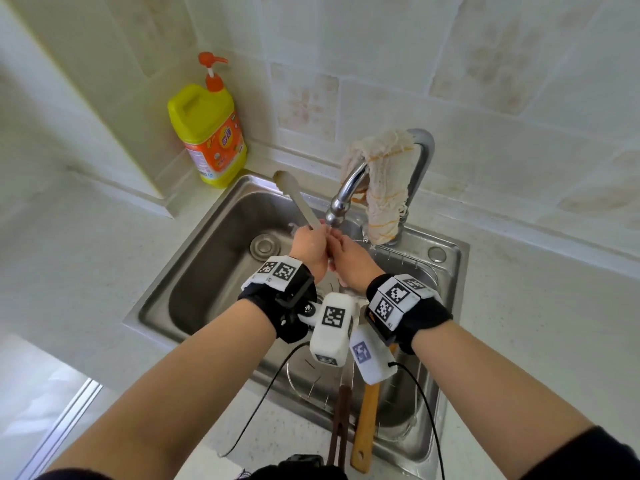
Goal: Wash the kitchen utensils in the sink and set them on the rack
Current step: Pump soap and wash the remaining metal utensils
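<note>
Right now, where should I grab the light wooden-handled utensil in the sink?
Grip the light wooden handle near its holed end, from above on the near side: that end juts over the sink rim, the head is hidden, and a dark handle crowds its left.

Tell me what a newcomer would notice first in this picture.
Under the faucet, above the steel sink, the left hand grips a long pale utensil, the right hand close beside it. A yellow detergent bottle stands at the sink's back left corner, and a cloth hangs over the faucet.
</note>
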